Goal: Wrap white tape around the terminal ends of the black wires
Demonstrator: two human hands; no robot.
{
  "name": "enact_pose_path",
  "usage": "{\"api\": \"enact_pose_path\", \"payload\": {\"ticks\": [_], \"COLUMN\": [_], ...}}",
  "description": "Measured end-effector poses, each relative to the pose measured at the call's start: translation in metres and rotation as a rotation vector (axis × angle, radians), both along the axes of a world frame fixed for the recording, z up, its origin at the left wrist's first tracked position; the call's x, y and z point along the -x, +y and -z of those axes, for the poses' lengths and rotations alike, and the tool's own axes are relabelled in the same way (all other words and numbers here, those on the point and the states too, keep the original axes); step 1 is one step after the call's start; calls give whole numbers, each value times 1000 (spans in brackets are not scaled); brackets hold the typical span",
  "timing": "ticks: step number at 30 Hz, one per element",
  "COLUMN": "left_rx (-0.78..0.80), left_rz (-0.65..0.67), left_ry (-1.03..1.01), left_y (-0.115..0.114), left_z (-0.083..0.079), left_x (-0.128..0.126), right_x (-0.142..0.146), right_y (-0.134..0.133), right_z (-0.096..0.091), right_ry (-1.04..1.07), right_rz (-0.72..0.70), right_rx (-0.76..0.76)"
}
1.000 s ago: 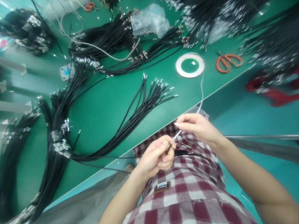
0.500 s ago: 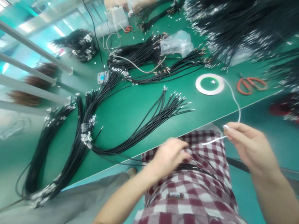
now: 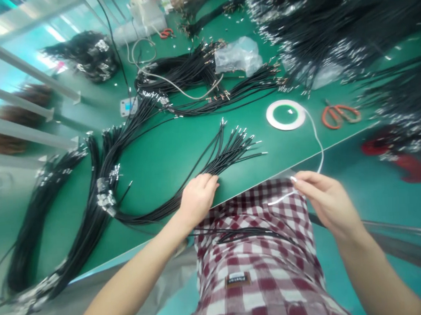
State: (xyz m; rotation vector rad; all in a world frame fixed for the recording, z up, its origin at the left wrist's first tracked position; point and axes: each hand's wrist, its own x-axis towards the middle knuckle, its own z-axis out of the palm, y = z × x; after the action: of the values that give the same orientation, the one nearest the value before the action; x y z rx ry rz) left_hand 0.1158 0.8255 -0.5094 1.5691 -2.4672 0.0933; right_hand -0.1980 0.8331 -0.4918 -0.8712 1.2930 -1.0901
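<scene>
1. The right hand (image 3: 328, 203) holds a thin white strip (image 3: 317, 147) just beyond the front edge of the green tabletop (image 3: 161, 155). Its fingers (image 3: 308, 180) are pressed together, pinching the strip, and a short end sticks out past them.
2. The strip rises over the edge and appears to run back to a white tape roll (image 3: 272, 116) lying flat on the tabletop.
3. The left hand (image 3: 197, 200) lies on black cables (image 3: 227, 152) at the edge, its fingers (image 3: 208, 183) slightly spread and not visibly gripping.
4. More black cables lie across the plaid shirt (image 3: 272, 267), and orange scissors (image 3: 330, 119) sit beyond the roll.
5. Risks: a hard pull could drag the roll or tear the strip, and the cables on the shirt could slide off if the person shifts.
</scene>
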Motion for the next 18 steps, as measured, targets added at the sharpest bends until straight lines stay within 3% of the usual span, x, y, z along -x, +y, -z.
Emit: {"api": "enact_pose_path", "payload": {"ticks": [5, 11, 14, 18], "left_rx": [-87, -211, -426, -753], "left_rz": [-75, -70, -61, 12], "left_ry": [-20, 42, 168, 542], "left_y": [-11, -4, 6, 5], "left_z": [5, -12, -26, -46], "left_x": [19, 25, 36, 70], "right_x": [-2, 6, 13, 21], "right_y": [5, 9, 11, 13], "right_z": [0, 0, 0, 0], "right_ry": [13, 4, -6, 34], "right_rz": [-20, 19, 45, 92], "right_rx": [-7, -8, -7, -2]}}
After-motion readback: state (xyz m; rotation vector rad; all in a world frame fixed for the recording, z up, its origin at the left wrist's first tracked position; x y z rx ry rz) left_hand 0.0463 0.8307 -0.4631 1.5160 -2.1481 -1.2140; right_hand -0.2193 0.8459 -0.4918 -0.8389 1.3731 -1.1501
